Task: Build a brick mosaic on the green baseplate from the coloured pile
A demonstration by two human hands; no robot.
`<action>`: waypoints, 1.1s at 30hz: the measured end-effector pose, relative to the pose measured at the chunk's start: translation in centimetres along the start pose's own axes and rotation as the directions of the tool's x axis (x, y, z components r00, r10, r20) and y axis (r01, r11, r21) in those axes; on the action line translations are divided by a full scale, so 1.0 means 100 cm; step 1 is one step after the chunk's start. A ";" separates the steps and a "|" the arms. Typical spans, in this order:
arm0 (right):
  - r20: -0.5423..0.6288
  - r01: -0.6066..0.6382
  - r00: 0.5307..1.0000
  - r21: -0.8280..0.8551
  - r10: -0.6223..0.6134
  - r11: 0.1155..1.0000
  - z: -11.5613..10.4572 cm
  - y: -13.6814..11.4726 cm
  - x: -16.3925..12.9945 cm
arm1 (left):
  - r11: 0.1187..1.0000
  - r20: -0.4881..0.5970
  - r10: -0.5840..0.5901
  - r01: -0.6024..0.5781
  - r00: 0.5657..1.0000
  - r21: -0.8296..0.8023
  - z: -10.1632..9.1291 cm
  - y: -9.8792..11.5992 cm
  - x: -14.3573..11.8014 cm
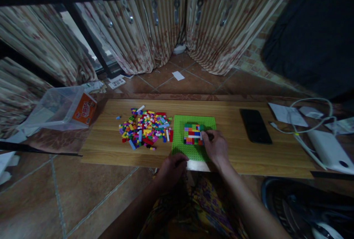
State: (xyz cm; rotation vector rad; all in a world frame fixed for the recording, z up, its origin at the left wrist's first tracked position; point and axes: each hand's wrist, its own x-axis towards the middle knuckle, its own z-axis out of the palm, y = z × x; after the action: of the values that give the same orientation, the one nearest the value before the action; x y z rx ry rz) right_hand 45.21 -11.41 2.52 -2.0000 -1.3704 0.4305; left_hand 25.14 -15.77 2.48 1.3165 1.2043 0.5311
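A green baseplate (179,150) lies on the wooden board, with a block of multicoloured toy bricks (192,139) built up in its middle. My right hand (218,146) is at the right side of that block, thumb and fingers pinched together. Whatever is between them is hidden or too small to name. By the baseplate's lower left corner, my left hand (173,169) is curled closed, its fingertips near the edge. The inside of its grip does not show. Left of the baseplate spreads a pile of loose toy bricks (148,123) in many colours.
The low wooden board (105,136) holds a black phone (254,125) at right, near white cables (309,150) and a white device (330,150). A clear plastic bin (59,108) with an orange label stands at left. Striped curtains (155,36) hang behind.
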 end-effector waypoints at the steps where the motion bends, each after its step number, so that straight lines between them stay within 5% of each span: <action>1: -0.001 -0.001 1.000 -0.009 0.001 1.000 0.001 0.000 0.000 | 1.000 -0.001 0.004 -0.004 1.000 0.001 0.000 -0.001 0.000; 13: 0.045 0.021 0.999 -0.063 -0.019 0.998 0.008 0.005 0.004 | 0.997 -0.028 0.040 -0.038 0.999 0.066 -0.001 -0.003 0.000; 24: 0.250 -0.128 0.965 0.195 0.077 0.972 -0.008 0.011 0.030 | 0.998 -0.061 0.067 -0.067 0.996 0.009 0.000 -0.002 -0.005; 28: 0.094 -0.224 0.974 0.526 0.206 0.820 -0.008 0.020 0.022 | 0.991 -0.154 0.136 -0.136 0.979 0.015 -0.021 -0.004 -0.016; 33: -0.074 -0.219 0.913 0.743 0.402 0.633 -0.019 0.024 0.005 | 0.990 -0.349 0.083 -0.116 0.933 -0.075 -0.059 -0.011 -0.028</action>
State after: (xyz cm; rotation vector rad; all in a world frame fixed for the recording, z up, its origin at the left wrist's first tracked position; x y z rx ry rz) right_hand 48.21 -12.16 2.24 -1.5239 -0.5353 0.7358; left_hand 18.62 -15.87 3.51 1.2402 1.3836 0.9121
